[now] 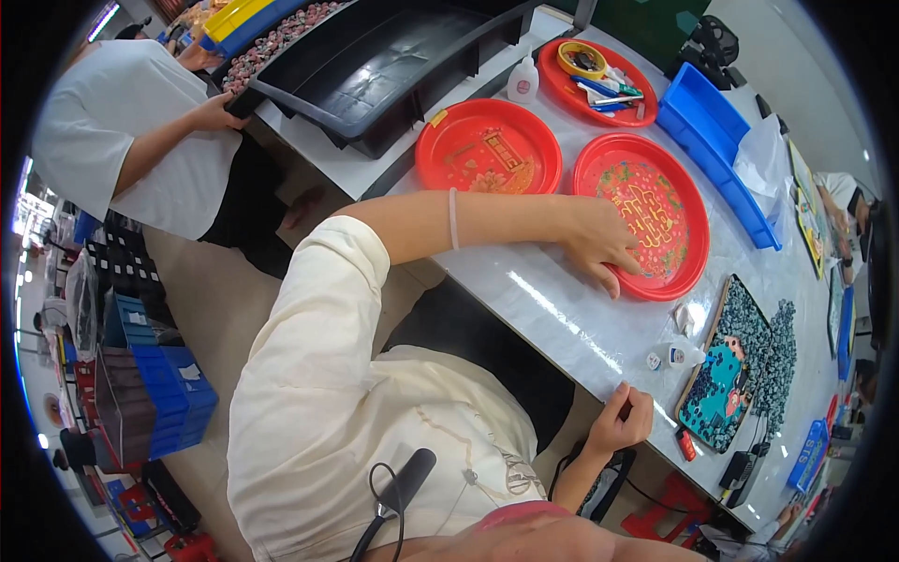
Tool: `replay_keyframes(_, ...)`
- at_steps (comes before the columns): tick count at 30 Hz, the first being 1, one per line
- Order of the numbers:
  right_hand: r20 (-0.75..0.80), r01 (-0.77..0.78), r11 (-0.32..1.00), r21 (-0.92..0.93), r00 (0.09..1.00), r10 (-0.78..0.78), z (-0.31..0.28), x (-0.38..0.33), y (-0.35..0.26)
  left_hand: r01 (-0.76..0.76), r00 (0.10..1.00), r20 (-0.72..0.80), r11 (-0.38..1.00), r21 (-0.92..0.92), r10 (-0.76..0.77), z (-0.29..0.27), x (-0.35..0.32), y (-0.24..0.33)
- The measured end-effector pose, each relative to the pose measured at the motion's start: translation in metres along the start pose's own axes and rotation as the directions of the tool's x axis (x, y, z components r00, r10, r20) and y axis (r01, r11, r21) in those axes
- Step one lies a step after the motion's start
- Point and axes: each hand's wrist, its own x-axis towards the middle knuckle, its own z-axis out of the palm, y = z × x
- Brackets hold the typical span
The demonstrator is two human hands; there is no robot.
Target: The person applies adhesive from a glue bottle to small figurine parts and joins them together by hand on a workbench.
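My left hand (599, 242) reaches across to the near left rim of a red round tray (694, 253) with a gold design. Its fingers bend down over the tray, the tips a little apart; nothing shows between them. My right hand (624, 418) is held at the table's near edge, fingers curled and closed; whatever they hold, if anything, is hidden. Between that hand and the board lies a small white bottle (676, 356). Beyond it, a dark-edged tray (721, 375) carries a turquoise picture, with a heap of small dark grey-green pieces (779, 365) beside it.
Another red tray (468, 140) stands to the left. A third red tray (562, 82) holds a yellow tape roll (582, 60) and pens. Nearby are a white bottle (523, 81), a blue bin (702, 112) and a large black tray (375, 80). Another person in white (140, 131) stands at left.
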Motion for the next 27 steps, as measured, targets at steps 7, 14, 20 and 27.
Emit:
replay_keyframes(7,0.022,0.001,0.999,-0.043,1.0,0.0,-0.002,-0.001,0.006,0.031,0.998,-0.045,0.988,-0.152,-0.038,0.001,0.003,-0.007)
replay_keyframes(14,0.042,-0.031,0.988,-0.153,0.998,0.038,0.0,-0.002,-0.008,-0.084,0.993,-0.07,0.975,0.206,0.1,-0.008,0.018,0.006)
replay_keyframes(20,0.08,-0.089,0.982,-0.165,0.991,0.103,0.004,-0.007,-0.003,0.156,0.911,-0.406,0.973,0.172,-0.075,-0.072,-0.04,0.045)
replay_keyframes(27,0.03,-0.074,0.971,-0.227,0.996,0.083,0.012,-0.001,-0.003,0.785,0.243,-0.875,0.615,-0.076,-0.419,-0.121,-0.236,-0.004)
